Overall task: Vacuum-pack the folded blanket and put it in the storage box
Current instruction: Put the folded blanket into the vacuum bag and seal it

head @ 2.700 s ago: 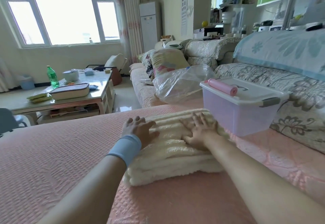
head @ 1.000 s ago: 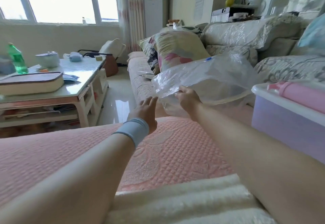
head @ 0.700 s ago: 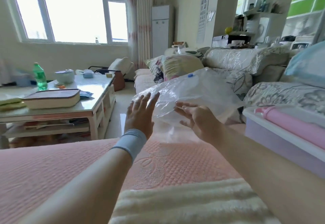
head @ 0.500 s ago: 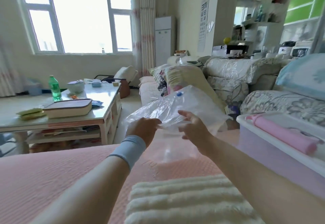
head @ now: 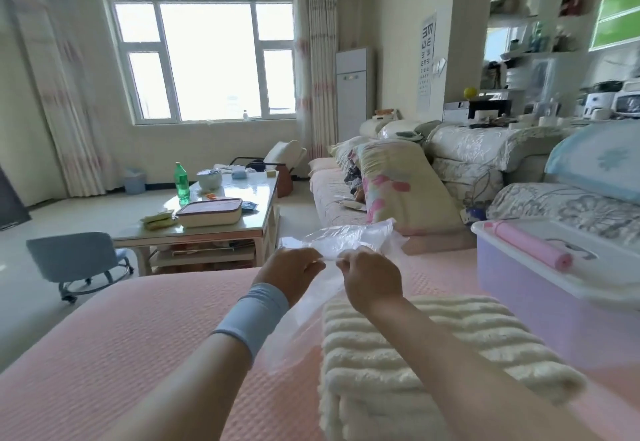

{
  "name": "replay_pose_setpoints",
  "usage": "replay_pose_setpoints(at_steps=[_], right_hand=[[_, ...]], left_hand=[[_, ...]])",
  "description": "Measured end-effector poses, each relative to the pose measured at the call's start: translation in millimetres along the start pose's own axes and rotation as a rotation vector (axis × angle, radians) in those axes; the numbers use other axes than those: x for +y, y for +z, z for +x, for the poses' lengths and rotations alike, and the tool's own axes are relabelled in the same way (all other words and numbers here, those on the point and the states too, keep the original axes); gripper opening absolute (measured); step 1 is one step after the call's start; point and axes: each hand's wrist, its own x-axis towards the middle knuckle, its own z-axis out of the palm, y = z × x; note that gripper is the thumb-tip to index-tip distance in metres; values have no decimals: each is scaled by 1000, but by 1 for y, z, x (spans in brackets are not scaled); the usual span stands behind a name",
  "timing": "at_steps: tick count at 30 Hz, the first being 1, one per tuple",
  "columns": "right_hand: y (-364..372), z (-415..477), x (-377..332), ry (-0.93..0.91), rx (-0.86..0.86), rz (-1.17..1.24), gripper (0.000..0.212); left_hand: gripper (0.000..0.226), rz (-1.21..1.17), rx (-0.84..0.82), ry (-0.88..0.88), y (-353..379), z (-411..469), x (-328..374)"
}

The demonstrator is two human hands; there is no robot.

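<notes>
Head view: left grip point(head: 291, 276) and right grip point(head: 370, 281) each pinch the limp, slippery vacuum bag point(head: 349, 238), apparently at its mouth. Folded blanket point(head: 415, 354) lies near the right edge of the pink seat point(head: 138, 354), just beside the storage box point(head: 540, 288). Soft, bulky, light: scoop it from underneath at 2 ends.

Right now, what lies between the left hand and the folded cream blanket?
In the head view, the clear plastic bag, pinched by left hand and right hand, hangs there over the pink quilted cover.

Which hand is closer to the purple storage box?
Right. The right hand grips the plastic bag left of the storage box; the left hand grips it farther away.
</notes>
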Motion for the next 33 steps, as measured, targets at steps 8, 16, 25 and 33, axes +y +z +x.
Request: replay_pose_setpoints(at_steps=[8,16,25,33], right_hand=[[6,-81,-28,48,59,530,20],[36,-127,-38,-2,220,224,82],[78,-117,-108,-158,-31,440,65],[123,-130,-145,-15,-601,-29,80]], left_hand=[[69,-210,-51,-367,7,-115,-12],[30,-407,79,-517,23,-159,-22],[28,-605,218,-741,-9,-179,-71],[20,-1107,463,-928,-57,-193,-99]])
